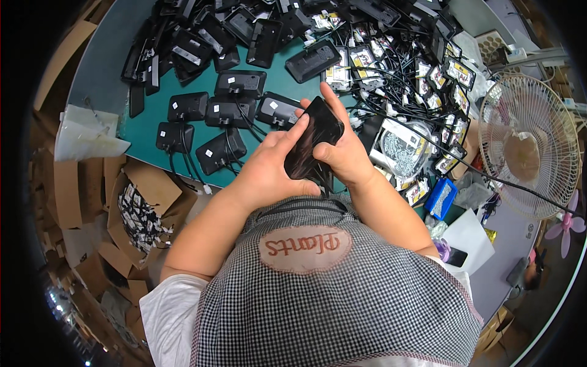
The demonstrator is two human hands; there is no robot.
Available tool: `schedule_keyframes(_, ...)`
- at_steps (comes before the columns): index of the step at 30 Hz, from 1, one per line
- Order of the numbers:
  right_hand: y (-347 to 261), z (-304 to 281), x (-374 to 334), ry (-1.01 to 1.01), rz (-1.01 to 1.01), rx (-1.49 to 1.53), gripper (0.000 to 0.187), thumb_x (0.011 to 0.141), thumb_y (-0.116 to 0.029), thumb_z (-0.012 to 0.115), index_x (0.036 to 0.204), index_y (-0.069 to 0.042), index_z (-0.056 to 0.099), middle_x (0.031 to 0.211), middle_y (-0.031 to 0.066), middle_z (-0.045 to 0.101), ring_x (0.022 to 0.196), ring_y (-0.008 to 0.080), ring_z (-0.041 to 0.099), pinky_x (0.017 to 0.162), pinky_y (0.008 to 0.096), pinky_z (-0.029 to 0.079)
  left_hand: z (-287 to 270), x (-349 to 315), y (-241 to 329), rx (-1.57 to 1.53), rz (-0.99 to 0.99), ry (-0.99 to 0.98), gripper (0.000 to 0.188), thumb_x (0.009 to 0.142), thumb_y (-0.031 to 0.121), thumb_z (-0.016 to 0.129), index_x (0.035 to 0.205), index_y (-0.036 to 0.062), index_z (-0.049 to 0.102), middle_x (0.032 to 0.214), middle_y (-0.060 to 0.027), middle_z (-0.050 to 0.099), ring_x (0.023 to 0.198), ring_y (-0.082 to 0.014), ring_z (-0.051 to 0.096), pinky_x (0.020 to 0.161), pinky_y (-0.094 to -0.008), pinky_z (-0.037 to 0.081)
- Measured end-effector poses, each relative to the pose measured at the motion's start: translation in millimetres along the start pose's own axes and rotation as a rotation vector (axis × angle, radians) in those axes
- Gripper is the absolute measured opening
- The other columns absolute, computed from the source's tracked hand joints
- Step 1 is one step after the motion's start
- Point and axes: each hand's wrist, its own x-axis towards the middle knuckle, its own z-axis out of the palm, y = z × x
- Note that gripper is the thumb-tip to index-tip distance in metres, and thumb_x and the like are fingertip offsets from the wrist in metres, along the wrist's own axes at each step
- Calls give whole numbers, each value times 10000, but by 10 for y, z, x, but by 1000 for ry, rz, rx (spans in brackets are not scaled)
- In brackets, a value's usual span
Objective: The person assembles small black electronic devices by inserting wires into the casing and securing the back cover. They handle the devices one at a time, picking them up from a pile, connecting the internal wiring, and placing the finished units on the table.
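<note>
Close to my apron, my left hand and my right hand together grip a glossy black rectangular casing, which is tilted with its shiny face up. Thumbs press along its near edges while the fingers wrap its sides; its underside is hidden. Just left of it on the green mat lie several black casings with cables, among them one casing with a small white label. Beyond my right hand sits a heap of circuit modules with black cables and white plugs.
Black housings are piled at the back of the green mat. A clear round tub of screws and a blue box stand at right, near a fan. A cardboard box of small parts is at lower left.
</note>
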Motion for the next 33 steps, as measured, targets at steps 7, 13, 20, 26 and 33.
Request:
schedule_keyframes(7, -64, 27, 25, 154, 77, 336, 635, 874, -256, 713, 1381, -107, 362, 1237, 160, 530, 1132, 246, 568, 936, 387, 520, -1, -78, 57, 167, 164, 79, 940, 689, 343, 829, 1446, 38, 363, 1321, -253, 484, 1243, -373, 475, 1022, -438, 408)
schedule_keyframes(13, -98, 46, 99, 451, 361, 541, 455, 890, -502, 626, 1142, -146, 497, 1033, 214, 619, 979, 374, 642, 845, 526, 555, 30, -14, -132, 300, 649, 525, 472, 831, 292, 734, 1122, -20, 532, 1028, -182, 664, 852, -298, 671, 731, -368, 534)
schedule_keyframes(20, 126, -99, 239, 590, -3, -112, 427, 943, -451, 586, 801, -50, 563, 705, 34, 589, 598, 114, 528, 579, 242, 442, 103, 142, -234, 39, 396, 701, 459, 848, 364, 726, 1000, -25, 535, 743, -125, 642, 586, -242, 638, 518, -308, 508)
schedule_keyframes(26, 133, -402, 298, 423, -250, -1220, 319, 772, -292, 753, 626, -70, 575, 579, 83, 556, 517, 199, 535, 502, 322, 424, 519, -45, -605, 178, -36, 235, 410, 775, 337, 765, 966, 44, 551, 771, -163, 650, 696, -371, 649, 626, -438, 518)
schedule_keyframes(33, 424, -377, 443, 453, -238, -1052, 728, 732, -255, 805, 1304, 41, 467, 1237, 245, 536, 1105, 299, 565, 941, 376, 460, 596, 94, -761, -643, -320, 254, 348, 850, 283, 722, 1026, 19, 577, 904, -127, 668, 717, -250, 674, 607, -336, 538)
